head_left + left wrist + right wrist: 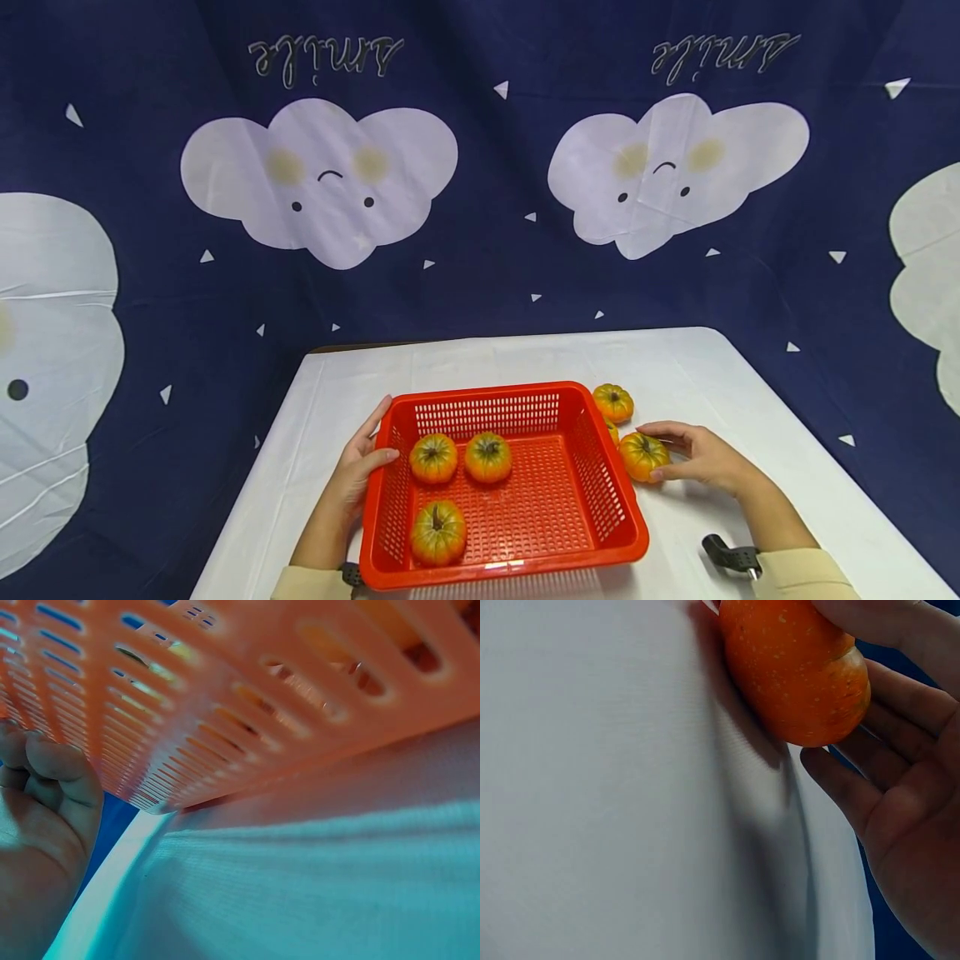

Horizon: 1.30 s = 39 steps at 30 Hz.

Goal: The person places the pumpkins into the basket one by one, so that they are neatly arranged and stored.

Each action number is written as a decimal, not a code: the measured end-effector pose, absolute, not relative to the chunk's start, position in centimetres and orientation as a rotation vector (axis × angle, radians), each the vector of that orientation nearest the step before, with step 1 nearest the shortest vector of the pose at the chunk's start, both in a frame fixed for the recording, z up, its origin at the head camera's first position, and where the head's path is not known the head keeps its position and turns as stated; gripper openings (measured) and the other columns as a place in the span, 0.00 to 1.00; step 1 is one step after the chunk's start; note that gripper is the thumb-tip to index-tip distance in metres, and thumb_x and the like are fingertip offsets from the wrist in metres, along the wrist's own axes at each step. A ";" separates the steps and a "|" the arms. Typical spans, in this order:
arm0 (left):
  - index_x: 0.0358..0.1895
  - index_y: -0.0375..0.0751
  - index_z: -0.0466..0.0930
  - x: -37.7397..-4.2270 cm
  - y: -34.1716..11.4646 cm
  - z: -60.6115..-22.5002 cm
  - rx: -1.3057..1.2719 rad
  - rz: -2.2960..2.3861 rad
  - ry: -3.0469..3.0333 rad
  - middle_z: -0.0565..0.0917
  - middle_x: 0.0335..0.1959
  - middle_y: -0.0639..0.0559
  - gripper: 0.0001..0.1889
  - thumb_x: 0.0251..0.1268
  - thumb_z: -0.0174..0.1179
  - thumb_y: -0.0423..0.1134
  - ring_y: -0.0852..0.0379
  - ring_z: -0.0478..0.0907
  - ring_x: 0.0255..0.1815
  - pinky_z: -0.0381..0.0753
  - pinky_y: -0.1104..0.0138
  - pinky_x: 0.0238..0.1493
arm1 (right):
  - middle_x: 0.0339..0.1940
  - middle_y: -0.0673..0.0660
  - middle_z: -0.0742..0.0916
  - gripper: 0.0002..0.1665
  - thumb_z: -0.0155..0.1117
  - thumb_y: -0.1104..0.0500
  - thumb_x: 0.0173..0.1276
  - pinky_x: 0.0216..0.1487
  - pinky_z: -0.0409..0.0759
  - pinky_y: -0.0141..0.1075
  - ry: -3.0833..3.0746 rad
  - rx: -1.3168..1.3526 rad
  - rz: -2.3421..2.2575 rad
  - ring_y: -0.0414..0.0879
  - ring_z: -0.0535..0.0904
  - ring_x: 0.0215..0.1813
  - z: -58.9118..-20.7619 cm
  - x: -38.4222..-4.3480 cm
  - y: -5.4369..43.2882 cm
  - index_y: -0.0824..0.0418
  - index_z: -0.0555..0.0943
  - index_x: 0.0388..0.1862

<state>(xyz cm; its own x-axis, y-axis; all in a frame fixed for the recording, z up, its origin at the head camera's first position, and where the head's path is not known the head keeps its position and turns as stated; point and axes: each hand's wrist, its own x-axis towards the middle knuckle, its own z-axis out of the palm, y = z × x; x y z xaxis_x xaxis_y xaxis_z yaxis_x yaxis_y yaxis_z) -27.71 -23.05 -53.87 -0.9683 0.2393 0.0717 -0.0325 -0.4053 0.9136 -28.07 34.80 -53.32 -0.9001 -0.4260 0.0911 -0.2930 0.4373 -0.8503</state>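
Head view shows a red, rectangular plastic basket with slotted walls (536,517) at the near side of a white, cloth-covered table (300,425). The left hand (358,468) grips its left rim, thumb over the edge and fingers along the outer wall. Just outside the right rim, the right hand (703,457) holds a round, ribbed orange-green pumpkin (642,457) between thumb and fingers; whether it touches the cloth, I cannot tell. Beside it, a partly hidden pumpkin (612,432) sits against the basket's right edge, and a farther pumpkin (613,403) lies near the far right corner. Inside, a far-left pumpkin (433,458), a far-middle pumpkin (488,457) and a near-left pumpkin (438,533) stand well apart from the right wall, with bare red floor between. White cloth stretches from the right hand to the table's right edge, and beyond the basket's far rim.
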 end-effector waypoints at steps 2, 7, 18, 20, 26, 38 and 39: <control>0.87 0.57 0.52 -27.7 -23.1 -53.8 0.281 2.488 1.613 0.65 0.79 0.34 0.46 0.70 0.55 0.22 0.27 0.66 0.74 0.81 0.41 0.56 | 0.65 0.65 0.84 0.37 0.82 0.61 0.61 0.65 0.74 0.28 2.533 -0.625 -1.468 0.46 0.79 0.66 -53.2 -28.1 34.9 0.66 0.80 0.68; 0.87 0.57 0.52 -27.7 -23.1 -53.8 0.266 2.491 1.605 0.66 0.79 0.35 0.46 0.71 0.55 0.22 0.28 0.66 0.74 0.82 0.41 0.56 | 0.64 0.66 0.84 0.37 0.82 0.61 0.61 0.63 0.75 0.27 2.528 -0.621 -1.464 0.46 0.80 0.64 -53.0 -28.3 35.2 0.68 0.80 0.68; 0.86 0.58 0.54 -27.7 -23.1 -53.8 0.283 2.486 1.615 0.65 0.79 0.34 0.45 0.71 0.54 0.22 0.28 0.66 0.74 0.81 0.41 0.56 | 0.65 0.65 0.84 0.37 0.83 0.59 0.60 0.62 0.76 0.27 2.618 -0.577 -1.428 0.54 0.81 0.65 -51.4 -29.5 36.0 0.66 0.81 0.68; 0.86 0.59 0.54 -27.7 -23.1 -53.8 0.276 2.486 1.615 0.65 0.79 0.35 0.45 0.71 0.55 0.22 0.29 0.67 0.74 0.81 0.41 0.56 | 0.65 0.64 0.84 0.38 0.84 0.58 0.60 0.61 0.76 0.27 2.629 -0.565 -1.433 0.54 0.81 0.65 -51.0 -29.9 36.0 0.65 0.81 0.68; 0.86 0.59 0.54 -27.7 -23.0 -53.7 0.269 2.480 1.614 0.65 0.79 0.35 0.46 0.70 0.56 0.22 0.31 0.68 0.74 0.82 0.41 0.56 | 0.66 0.65 0.83 0.37 0.83 0.61 0.61 0.61 0.79 0.30 2.626 -0.625 -1.454 0.56 0.81 0.65 -49.6 -31.3 35.5 0.66 0.80 0.68; 0.86 0.61 0.56 -27.7 -23.0 -53.7 0.261 2.492 1.599 0.66 0.79 0.36 0.45 0.70 0.55 0.22 0.29 0.67 0.74 0.81 0.41 0.56 | 0.66 0.67 0.83 0.37 0.81 0.65 0.61 0.63 0.79 0.34 2.516 -0.810 -1.501 0.64 0.78 0.68 -45.2 -34.1 31.9 0.70 0.78 0.68; 0.86 0.60 0.56 -27.7 -23.0 -53.7 0.262 2.492 1.603 0.66 0.79 0.36 0.45 0.70 0.55 0.22 0.29 0.67 0.74 0.82 0.41 0.56 | 0.66 0.67 0.83 0.37 0.81 0.65 0.62 0.63 0.79 0.34 2.512 -0.825 -1.495 0.65 0.77 0.68 -44.8 -34.3 31.4 0.71 0.78 0.68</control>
